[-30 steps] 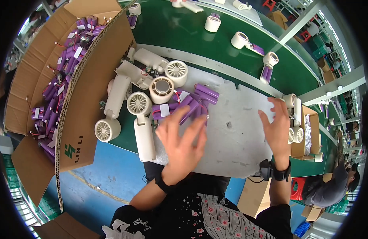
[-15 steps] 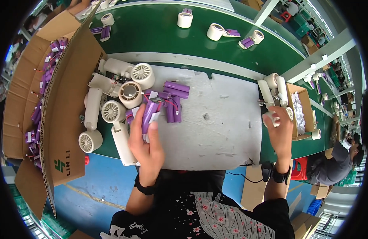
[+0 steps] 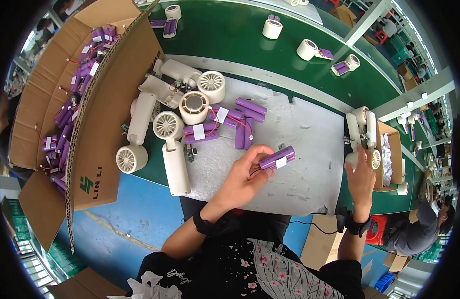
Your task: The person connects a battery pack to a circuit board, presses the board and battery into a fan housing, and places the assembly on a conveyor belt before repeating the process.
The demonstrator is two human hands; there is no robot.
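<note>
My left hand (image 3: 246, 177) is closed on a purple battery pack (image 3: 277, 158) with a white label, held above the grey foam mat (image 3: 304, 184). My right hand (image 3: 360, 182) is at the mat's right side, fingers stretched out over a group of white handheld fan parts (image 3: 353, 129). Its fingertips are close to a round white fan head, and whether they touch it is hard to see. More purple battery packs (image 3: 244, 130) with red wires lie on the left half of the mat. Beside them are several white fans (image 3: 176, 164), some with circuit boards exposed.
A tall cardboard box (image 3: 103, 149) full of purple battery packs stands at the left. At the right is a small carton (image 3: 395, 154) holding white pieces. Beyond a pale rail (image 3: 260, 74), the green surface (image 3: 230, 42) carries several opened fans. A person (image 3: 414, 224) sits farther right.
My left hand has moved right, bringing the battery pack away from the fans to over the mat. My right hand's fingers have straightened beside the fan parts. The view has shifted.
</note>
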